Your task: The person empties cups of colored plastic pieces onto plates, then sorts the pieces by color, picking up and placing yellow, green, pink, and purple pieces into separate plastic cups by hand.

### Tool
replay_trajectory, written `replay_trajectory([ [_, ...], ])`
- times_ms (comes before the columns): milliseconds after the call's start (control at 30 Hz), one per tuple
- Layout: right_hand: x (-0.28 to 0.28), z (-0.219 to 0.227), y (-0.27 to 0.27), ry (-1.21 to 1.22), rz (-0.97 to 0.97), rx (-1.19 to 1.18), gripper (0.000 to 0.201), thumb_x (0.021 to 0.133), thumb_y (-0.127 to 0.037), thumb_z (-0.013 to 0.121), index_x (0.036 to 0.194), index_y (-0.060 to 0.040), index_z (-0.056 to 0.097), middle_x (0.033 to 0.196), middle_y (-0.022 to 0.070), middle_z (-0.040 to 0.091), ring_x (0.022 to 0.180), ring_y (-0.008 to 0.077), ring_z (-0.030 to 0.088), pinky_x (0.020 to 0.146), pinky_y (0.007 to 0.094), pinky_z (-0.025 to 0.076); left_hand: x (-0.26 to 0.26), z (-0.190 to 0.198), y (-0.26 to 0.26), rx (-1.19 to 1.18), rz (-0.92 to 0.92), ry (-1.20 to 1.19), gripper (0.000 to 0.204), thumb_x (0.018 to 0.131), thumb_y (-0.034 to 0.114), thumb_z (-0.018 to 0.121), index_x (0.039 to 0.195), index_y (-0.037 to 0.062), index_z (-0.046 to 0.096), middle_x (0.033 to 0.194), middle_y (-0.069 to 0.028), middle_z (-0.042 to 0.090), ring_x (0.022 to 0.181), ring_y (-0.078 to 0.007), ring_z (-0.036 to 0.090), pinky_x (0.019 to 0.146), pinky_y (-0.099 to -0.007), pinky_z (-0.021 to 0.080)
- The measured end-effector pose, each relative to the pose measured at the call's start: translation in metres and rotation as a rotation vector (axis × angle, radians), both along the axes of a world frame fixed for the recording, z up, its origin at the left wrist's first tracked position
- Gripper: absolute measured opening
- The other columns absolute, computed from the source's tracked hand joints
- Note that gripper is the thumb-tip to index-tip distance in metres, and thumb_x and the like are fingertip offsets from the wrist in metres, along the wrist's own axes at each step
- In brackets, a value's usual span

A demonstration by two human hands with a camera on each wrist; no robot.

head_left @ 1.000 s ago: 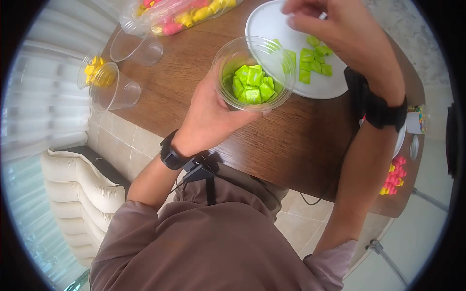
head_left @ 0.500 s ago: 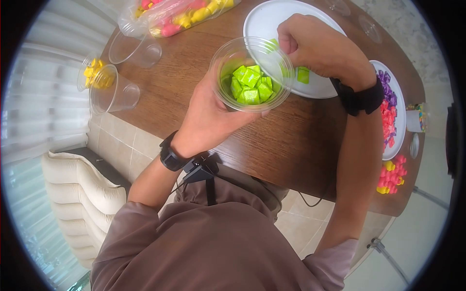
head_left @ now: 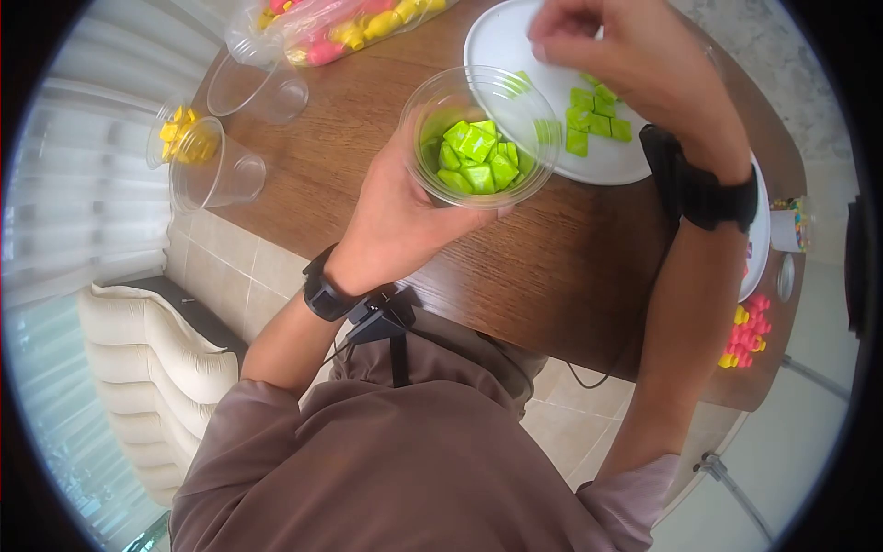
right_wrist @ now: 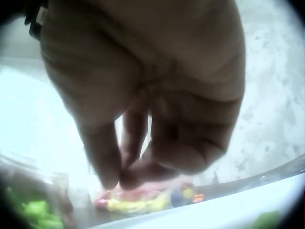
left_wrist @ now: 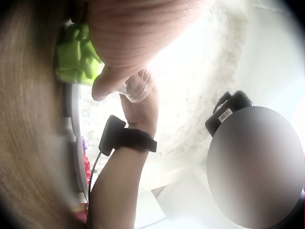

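Note:
My left hand (head_left: 395,221) grips a clear plastic cup (head_left: 430,124) from its near side and holds it over the table. Shiny green square pieces (head_left: 474,156), like wrapped candies, fill the cup's lower part. More green pieces (head_left: 598,124) lie on a white plate (head_left: 510,37) behind it, partly covered by my right hand. That right hand (head_left: 635,64) hovers above the plate, fingers blurred and pointing left. In the right wrist view its thumb and fingertips (right_wrist: 112,179) come together, with nothing visible between them. The left wrist view shows the palm (left_wrist: 143,28) close up beside the green pieces.
Left on the table (head_left: 349,120) lie two clear cups, one (head_left: 253,179) beside yellow pieces (head_left: 184,129). A plastic bag (head_left: 349,32) of pink and yellow pieces is at the back. A second plate (head_left: 759,248) and pink-yellow pieces (head_left: 750,327) sit at the right.
My right hand dipped toward the plate behind the cup's rim half a second ago; now it is raised back up and right, uncovering more green pieces. The left hand and cup barely move.

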State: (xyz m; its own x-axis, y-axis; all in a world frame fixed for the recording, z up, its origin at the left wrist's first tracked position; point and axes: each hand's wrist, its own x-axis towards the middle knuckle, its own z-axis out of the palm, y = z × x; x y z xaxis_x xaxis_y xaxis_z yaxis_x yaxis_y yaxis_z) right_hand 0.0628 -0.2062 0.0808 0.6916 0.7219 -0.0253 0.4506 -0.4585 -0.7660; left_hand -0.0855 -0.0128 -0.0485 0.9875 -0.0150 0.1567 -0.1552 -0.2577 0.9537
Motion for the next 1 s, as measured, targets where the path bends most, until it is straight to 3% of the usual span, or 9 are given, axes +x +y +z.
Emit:
replay_trajectory([
  [67, 0.016, -0.047, -0.001, -0.127, 0.067, -0.353, 0.015, 0.077, -0.010, 0.070, 0.084, 0.0008, 0.063, 0.077, 0.0135, 0.063, 0.077, 0.0296, 0.060, 0.071, 0.0389, 0.048, 0.001, 0.000, 0.001, -0.003, -0.003, -0.007, 0.089, 0.071, 0.011, 0.093, 0.145, -0.0020, 0.044, 0.137, -0.0106, 0.061, 0.127, -0.0187, 0.057, 0.111, -0.0351, 0.044],
  [300, 0.010, -0.095, -0.002, -0.712, 0.117, -0.194, 0.023, 0.076, -0.016, 0.075, 0.091, -0.0001, 0.067, 0.083, 0.0143, 0.065, 0.082, 0.0335, 0.061, 0.075, 0.0404, 0.050, 0.000, 0.001, 0.000, -0.005, 0.002, 0.000, 0.089, 0.072, 0.011, 0.093, 0.145, -0.0025, 0.044, 0.137, -0.0110, 0.061, 0.128, -0.0187, 0.057, 0.111, -0.0348, 0.044],
  [467, 0.007, -0.052, -0.001, -0.393, 0.029, -0.176, 0.018, 0.080, -0.011, 0.072, 0.093, 0.0016, 0.068, 0.079, 0.0105, 0.064, 0.077, 0.0213, 0.063, 0.070, 0.0355, 0.050, 0.001, 0.002, 0.000, -0.005, -0.007, -0.015, 0.088, 0.072, 0.011, 0.093, 0.145, -0.0022, 0.044, 0.137, -0.0114, 0.061, 0.127, -0.0189, 0.057, 0.111, -0.0347, 0.044],
  [533, 0.001, -0.021, 0.006, -0.369, 0.018, -0.012, 0.023, 0.076, -0.013, 0.075, 0.093, 0.0002, 0.067, 0.082, 0.0149, 0.067, 0.076, 0.0275, 0.068, 0.067, 0.0396, 0.053, 0.000, 0.005, -0.001, 0.026, 0.001, -0.008, 0.087, 0.072, 0.011, 0.092, 0.144, -0.0016, 0.045, 0.138, -0.0116, 0.061, 0.126, -0.0189, 0.058, 0.111, -0.0346, 0.045],
  [600, -0.032, 0.032, 0.020, 0.313, -0.108, 0.102, 0.016, 0.089, -0.012, 0.075, 0.093, 0.0039, 0.075, 0.078, 0.0052, 0.070, 0.073, 0.0099, 0.063, 0.066, 0.0251, 0.050, 0.001, -0.002, -0.005, -0.031, 0.024, -0.047, 0.082, 0.073, 0.012, 0.092, 0.141, -0.0003, 0.048, 0.131, -0.0115, 0.063, 0.122, -0.0191, 0.060, 0.106, -0.0348, 0.047],
  [633, -0.038, 0.027, 0.020, 0.314, -0.112, 0.104, 0.016, 0.089, -0.012, 0.075, 0.093, 0.0039, 0.075, 0.078, 0.0052, 0.070, 0.073, 0.0099, 0.063, 0.066, 0.0251, 0.050, 0.001, -0.004, -0.007, -0.089, 0.042, -0.088, 0.076, 0.073, 0.013, 0.091, 0.138, 0.0010, 0.052, 0.125, -0.0114, 0.065, 0.117, -0.0193, 0.063, 0.102, -0.0350, 0.050],
  [700, -0.047, 0.002, 0.020, -0.305, -0.040, 0.170, 0.013, 0.087, -0.009, 0.073, 0.089, 0.0042, 0.073, 0.075, 0.0048, 0.068, 0.070, 0.0101, 0.062, 0.064, 0.0259, 0.050, 0.002, -0.001, -0.006, -0.037, 0.038, -0.071, 0.077, 0.073, 0.014, 0.091, 0.138, 0.0010, 0.052, 0.125, -0.0114, 0.065, 0.117, -0.0195, 0.063, 0.102, -0.0351, 0.050],
  [800, 0.015, -0.057, 0.005, -0.416, -0.014, 0.209, 0.021, 0.079, -0.013, 0.073, 0.095, 0.0004, 0.068, 0.084, 0.0163, 0.069, 0.077, 0.0311, 0.068, 0.070, 0.0410, 0.054, 0.000, 0.002, -0.004, 0.018, 0.023, -0.037, 0.082, 0.073, 0.012, 0.091, 0.141, -0.0005, 0.048, 0.131, -0.0113, 0.063, 0.122, -0.0190, 0.060, 0.107, -0.0349, 0.047],
  [1000, 0.025, -0.098, 0.002, -0.618, 0.098, -0.042, 0.013, 0.085, -0.012, 0.065, 0.093, -0.0013, 0.069, 0.088, 0.0194, 0.070, 0.086, 0.0400, 0.066, 0.080, 0.0468, 0.052, 0.001, 0.000, -0.002, 0.010, 0.002, 0.001, 0.087, 0.072, 0.009, 0.092, 0.145, -0.0026, 0.044, 0.138, -0.0109, 0.061, 0.128, -0.0181, 0.056, 0.112, -0.0345, 0.043],
])
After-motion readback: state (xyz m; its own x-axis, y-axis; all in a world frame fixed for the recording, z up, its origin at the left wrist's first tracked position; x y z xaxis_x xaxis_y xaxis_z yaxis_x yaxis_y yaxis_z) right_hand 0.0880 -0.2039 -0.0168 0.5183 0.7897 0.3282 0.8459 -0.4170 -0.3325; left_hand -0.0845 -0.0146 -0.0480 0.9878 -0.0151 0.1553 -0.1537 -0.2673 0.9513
